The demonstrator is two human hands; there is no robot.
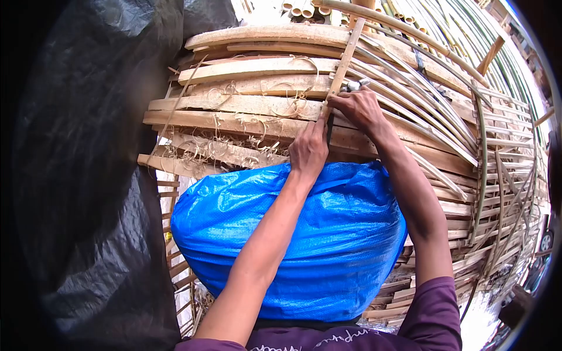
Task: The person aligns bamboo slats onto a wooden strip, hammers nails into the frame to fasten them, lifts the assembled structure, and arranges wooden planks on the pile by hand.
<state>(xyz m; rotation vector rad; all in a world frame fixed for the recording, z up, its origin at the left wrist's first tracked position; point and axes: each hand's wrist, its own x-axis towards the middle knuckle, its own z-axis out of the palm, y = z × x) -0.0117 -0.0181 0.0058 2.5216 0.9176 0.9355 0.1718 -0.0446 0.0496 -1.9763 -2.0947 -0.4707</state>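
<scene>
A narrow, flat wooden strip [345, 61] stretches away from me across the stacked planks. Its near end is in my left hand [309, 150], the fingers closed round it. My right hand [358, 109] is closed just beyond, its fingertips right at the strip. A small shiny metal piece [353, 86] shows beyond the right knuckles; I cannot tell what tool it belongs to. Between the hands a dark, narrow piece [329, 130] lies along the strip. A blue tarp [281, 234] covers my lap beneath both forearms.
Rough planks [246, 105] lie in layers ahead, littered with curled shavings [257, 146]. Thin split strips [421, 111] fan out to the right, near a slatted bamboo frame [506, 140]. Black plastic sheeting [105, 175] hangs at the left. Cut bamboo poles [301, 9] are stacked at the back.
</scene>
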